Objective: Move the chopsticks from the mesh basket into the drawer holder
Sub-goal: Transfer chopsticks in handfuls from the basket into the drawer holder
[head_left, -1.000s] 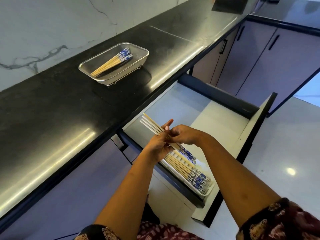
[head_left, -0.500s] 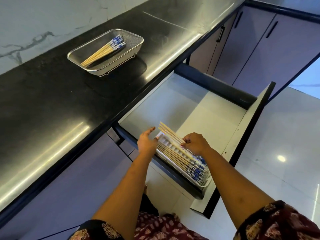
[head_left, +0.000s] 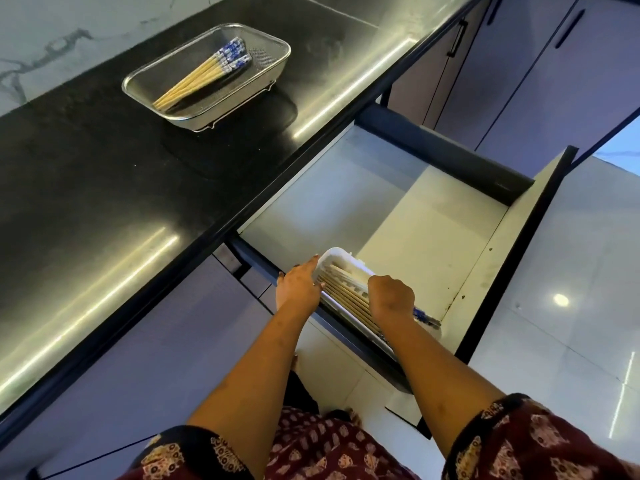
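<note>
Mesh basket, rectangular, silver wire (head_left: 277,69): 1, on the black stone countertop (head_left: 86,174) (1).

Chopsticks, pale wood with blue-and-white patterned tops: 2 groups. Group in the basket (head_left: 204,76): about 6 (they overlap, so the exact number cannot be told). Group in the holder (head_left: 346,294): several, partly covered by a hand; count not readable.

Holder, white plastic, oblong, slotted (head_left: 334,256): 1.

Drawer, pale grey interior, pulled open (head_left: 415,220): 1.

Hands, bare: 2, left hand (head_left: 298,289) and right hand (head_left: 391,299).

Cabinet door handles, black bar (head_left: 456,38): 3 visible.
</note>
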A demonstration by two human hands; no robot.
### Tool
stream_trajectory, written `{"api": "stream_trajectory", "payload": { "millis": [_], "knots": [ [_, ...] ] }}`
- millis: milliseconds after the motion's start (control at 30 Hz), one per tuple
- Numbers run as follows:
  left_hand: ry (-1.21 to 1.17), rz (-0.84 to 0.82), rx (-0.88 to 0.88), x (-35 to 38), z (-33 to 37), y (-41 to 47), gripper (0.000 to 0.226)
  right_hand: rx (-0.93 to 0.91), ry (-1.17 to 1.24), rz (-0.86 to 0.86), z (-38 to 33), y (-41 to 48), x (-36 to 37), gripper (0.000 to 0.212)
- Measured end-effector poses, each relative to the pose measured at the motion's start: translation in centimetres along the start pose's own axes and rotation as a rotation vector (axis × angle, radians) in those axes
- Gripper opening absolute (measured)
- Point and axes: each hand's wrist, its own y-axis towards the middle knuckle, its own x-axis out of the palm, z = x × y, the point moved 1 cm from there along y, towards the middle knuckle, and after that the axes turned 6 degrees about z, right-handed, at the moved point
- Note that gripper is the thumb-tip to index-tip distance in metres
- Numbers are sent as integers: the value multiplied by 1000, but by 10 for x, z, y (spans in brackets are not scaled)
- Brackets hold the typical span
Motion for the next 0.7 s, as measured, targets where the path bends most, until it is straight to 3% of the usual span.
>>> {"api": "stream_trajectory", "payload": {
  "millis": [467,700],
  "knots": [
    [-41,-46,63,16,-15,-3,66,-8,98,22,-7,3,20,17],
    [-54,-26,80,20,-19,-1,65,-97,5,63,-9,-4,24,26]
  ]
}}
